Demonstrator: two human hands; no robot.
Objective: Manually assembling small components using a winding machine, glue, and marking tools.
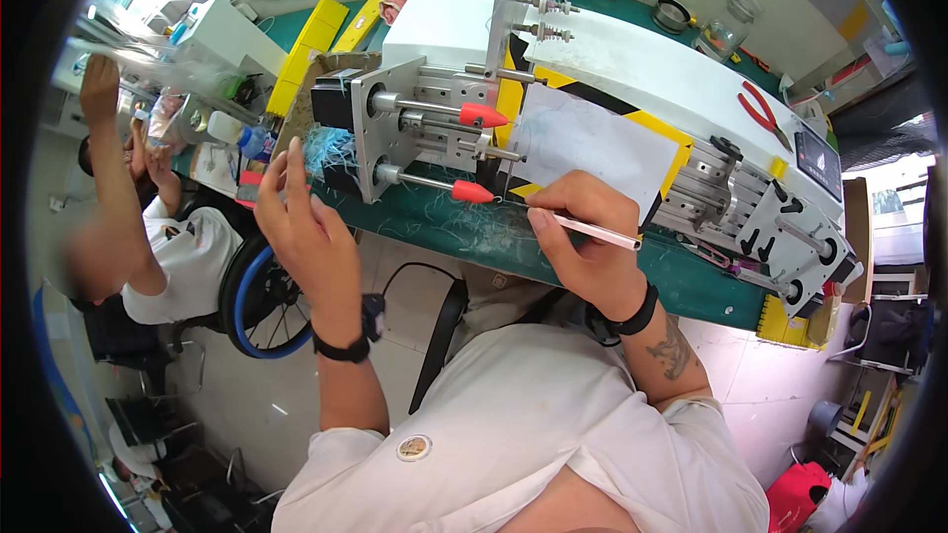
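Right hand (pixel 610 266) pinched on a slim white pen-like tool (pixel 595 229), the tool's thin tip left of the fingers, near the lower red cone (pixel 472 191), left hand (pixel 314 247) raised, fingers apart, beside blue threads (pixel 333 151).

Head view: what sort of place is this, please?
Probably a small workshop: a white machine stands on a green bench, with red pliers and blue threads in view.

Pen-like tool (pixel 599 230): smooth, glossy. Red cones (pixel 472 191): smooth, plastic-looking. Rods (pixel 427 182): shiny metal. End plate (pixel 367 143): matt metal. White sheet (pixel 592 143): paper-like, slightly creased. Bench (pixel 686 281): smooth, dull green. Pliers' grips (pixel 758 109): glossy plastic. Shirt (pixel 464 444): matt cloth. Floor (pixel 286 400): glossy tile.
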